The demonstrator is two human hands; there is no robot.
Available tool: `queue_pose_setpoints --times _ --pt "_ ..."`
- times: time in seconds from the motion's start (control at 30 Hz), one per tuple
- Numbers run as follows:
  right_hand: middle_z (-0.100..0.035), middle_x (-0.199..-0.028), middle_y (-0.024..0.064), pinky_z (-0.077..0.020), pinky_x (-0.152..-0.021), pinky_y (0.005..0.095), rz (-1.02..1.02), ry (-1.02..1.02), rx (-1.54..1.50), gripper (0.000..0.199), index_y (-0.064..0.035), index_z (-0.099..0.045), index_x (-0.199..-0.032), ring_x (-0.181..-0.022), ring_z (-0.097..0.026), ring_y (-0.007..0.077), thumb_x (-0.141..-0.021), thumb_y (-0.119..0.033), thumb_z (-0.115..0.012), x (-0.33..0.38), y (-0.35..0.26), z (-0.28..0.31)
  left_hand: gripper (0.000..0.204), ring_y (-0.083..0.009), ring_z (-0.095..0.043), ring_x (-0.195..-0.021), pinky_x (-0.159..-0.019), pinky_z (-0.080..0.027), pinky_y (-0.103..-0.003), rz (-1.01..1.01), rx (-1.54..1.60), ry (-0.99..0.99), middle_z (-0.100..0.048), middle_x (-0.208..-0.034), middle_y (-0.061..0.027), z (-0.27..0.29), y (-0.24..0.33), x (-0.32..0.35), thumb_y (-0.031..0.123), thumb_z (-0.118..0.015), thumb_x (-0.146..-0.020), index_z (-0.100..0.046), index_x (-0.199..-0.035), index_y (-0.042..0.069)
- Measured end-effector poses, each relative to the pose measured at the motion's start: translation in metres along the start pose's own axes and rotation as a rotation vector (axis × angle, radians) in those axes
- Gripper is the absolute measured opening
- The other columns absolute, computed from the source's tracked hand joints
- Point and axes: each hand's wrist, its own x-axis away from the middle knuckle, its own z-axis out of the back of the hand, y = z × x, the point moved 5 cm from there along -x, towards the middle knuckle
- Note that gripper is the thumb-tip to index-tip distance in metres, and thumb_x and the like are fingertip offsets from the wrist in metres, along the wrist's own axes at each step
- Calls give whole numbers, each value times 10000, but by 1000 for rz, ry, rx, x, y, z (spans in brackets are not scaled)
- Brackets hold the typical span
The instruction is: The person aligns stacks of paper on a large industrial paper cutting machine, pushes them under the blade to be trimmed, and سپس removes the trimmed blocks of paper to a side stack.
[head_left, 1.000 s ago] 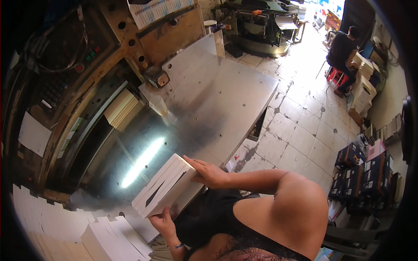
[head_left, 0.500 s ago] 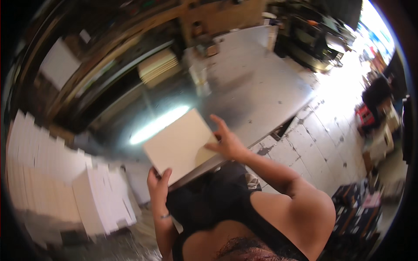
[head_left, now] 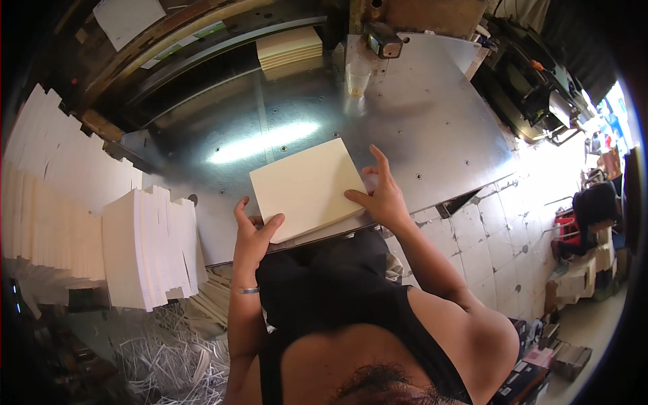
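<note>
A cream stack of paper sheets lies flat on the shiny metal table, near its front edge. My left hand grips the stack's near left corner, thumb on top. My right hand presses against the stack's right side, fingers spread. Both forearms rise from the lower edge of the picture.
Upright white paper stacks stand at the left, with more white sheets behind them. Paper trimmings litter the floor below. Another cream stack sits at the machine's back. A plastic cup stands on the table. Tiled floor lies right.
The stack has gone from tilted and lifted to lying flat on the metal table. My hands have shifted to its left corner and right side. The camera has swung toward the table.
</note>
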Motion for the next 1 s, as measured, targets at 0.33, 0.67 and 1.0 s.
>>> queue_pose_setpoints --times 0.33,0.67,1.0 --pt "-499 -1470 279 -461 -1092 503 144 -31 124 1085 -168 -135 -1662 -1286 -577 455 -856 -417 -816 -3 -12 2 931 -182 -642 -894 -607 -504 -274 162 98 26 -642 -1181 -171 0 11 10 179 -793 -913 -161 -1597 152" --pt "-344 -1650 209 -294 -1222 559 597 -130 578 970 -144 -296 -1642 -1513 -356 381 -896 -614 -701 -34 -52 -49 856 -105 -491 -630 -418 -304 -232 131 -45 16 -636 -1058 -112 -9 22 10 287 -766 -939 -215 -1584 168" --pt "-171 -1740 152 1 -1275 647 655 -309 747 1049 -121 -157 -1681 -1623 -78 333 -931 -756 -523 -35 -56 -75 866 -107 -531 -668 -423 -313 -229 128 -45 11 -642 -1047 -98 -3 14 7 285 -761 -938 -203 -1588 166"
